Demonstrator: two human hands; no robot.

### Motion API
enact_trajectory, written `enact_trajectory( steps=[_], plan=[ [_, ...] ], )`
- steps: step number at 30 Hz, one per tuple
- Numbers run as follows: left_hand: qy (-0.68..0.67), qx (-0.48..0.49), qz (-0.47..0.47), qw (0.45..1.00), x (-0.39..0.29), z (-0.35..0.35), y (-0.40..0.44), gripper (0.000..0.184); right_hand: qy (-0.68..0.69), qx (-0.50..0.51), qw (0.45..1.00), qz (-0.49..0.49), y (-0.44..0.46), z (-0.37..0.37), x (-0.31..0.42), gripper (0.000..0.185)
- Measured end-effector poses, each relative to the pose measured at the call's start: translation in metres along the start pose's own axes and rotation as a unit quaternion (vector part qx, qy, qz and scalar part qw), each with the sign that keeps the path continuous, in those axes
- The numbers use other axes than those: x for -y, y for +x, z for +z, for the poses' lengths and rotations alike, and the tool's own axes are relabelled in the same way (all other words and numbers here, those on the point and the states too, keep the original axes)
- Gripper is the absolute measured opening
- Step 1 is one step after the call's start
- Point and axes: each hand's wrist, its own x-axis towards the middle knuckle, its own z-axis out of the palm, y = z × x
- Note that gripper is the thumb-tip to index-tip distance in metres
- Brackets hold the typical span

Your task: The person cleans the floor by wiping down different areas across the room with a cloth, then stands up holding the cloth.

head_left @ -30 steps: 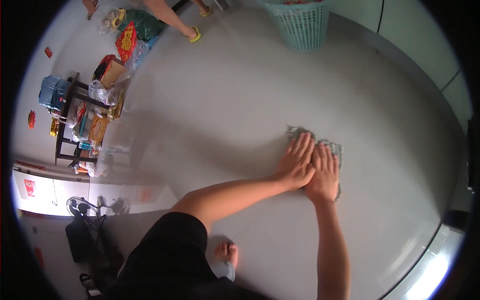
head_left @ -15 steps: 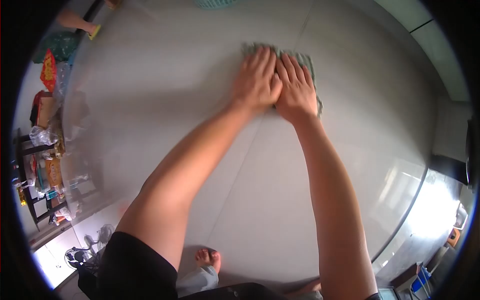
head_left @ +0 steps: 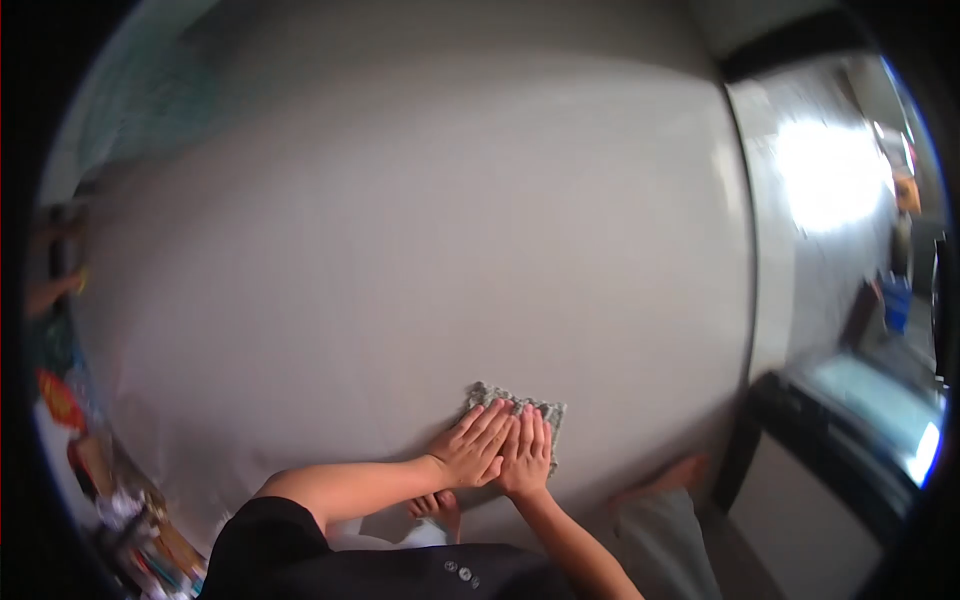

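Note:
A grey-green cloth [head_left: 554,428] lies flat on the pale, shiny floor [head_left: 420,260], low in the view and close to my feet. My left hand [head_left: 472,443] presses on its left part with the fingers stretched out. Right beside it, my right hand [head_left: 525,448] rests flat on the cloth, fingers extended. The two hands touch at the thumbs. Much of the cloth is hidden under them; its upper and right edges show.
My bare foot [head_left: 440,508] is just below the hands, my other foot [head_left: 685,473] to the right. A dark-edged glass-topped piece [head_left: 860,400] stands at the right. Bags and boxes [head_left: 120,510] are at the lower left; another person's leg [head_left: 55,293] shows at the left edge.
Both hands first slid the cloth away from my body, then drew it back near my feet. The camera view has turned, bringing the bright area at the right further in.

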Motion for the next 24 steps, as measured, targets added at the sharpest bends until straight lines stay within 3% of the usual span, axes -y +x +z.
enact_trajectory(
  steps=[3, 4, 14, 16, 18, 20, 24],
  plan=[
    [0.006, 0.023, 0.005, 1.000, 0.013, 0.022, -0.004, 0.075, 0.031, 0.027, 0.999, 0.011, 0.005, 0.011, -0.002, 0.068],
    [-0.023, 0.014, 0.050, 0.998, 0.003, 0.026, 0.000, 0.075, -0.004, 0.025, 0.998, 0.052, -0.009, 0.001, -0.008, 0.068],
    [-0.006, -0.001, -0.048, 0.999, -0.004, 0.017, -0.015, 0.078, 0.103, 0.039, 0.991, -0.069, 0.024, -0.019, -0.011, 0.075],
    [0.011, -0.001, -0.109, 0.994, -0.018, 0.011, -0.016, 0.078, 0.137, 0.046, 0.987, -0.075, 0.020, -0.027, -0.013, 0.074],
    [0.022, -0.020, -0.147, 0.989, -0.040, 0.019, -0.010, 0.078, 0.118, 0.038, 0.981, -0.151, 0.032, -0.030, -0.026, 0.074],
    [0.007, -0.067, -0.265, 0.962, -0.062, 0.028, -0.004, 0.077, 0.128, 0.044, 0.971, -0.196, 0.042, -0.035, -0.041, 0.073],
    [0.059, -0.119, -0.349, 0.928, -0.092, 0.061, 0.004, 0.076, 0.115, 0.038, 0.954, -0.273, 0.045, -0.032, -0.060, 0.071]
  ],
)
